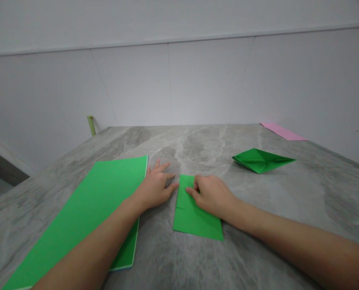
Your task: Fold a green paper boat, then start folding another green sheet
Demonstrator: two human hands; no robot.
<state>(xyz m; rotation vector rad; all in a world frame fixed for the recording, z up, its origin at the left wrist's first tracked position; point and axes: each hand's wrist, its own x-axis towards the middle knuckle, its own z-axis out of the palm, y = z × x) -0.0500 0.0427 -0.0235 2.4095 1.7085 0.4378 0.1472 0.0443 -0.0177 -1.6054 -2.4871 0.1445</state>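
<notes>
While your right hand pinches the folded green paper, your left hand lies open and empty beside it. A green sheet lies partly under your left forearm; a folded green paper boat and a pink sheet sit farther off.

The counter is of grey veined stone, and four papers are lying on it. At the left side is a wide green paper sheet with a pale edge. Near the middle is a small folded green paper. To the right, apart from it, sits a pointed folded green paper shape. At the far right corner, near the wall, lies a flat pink paper sheet.
</notes>
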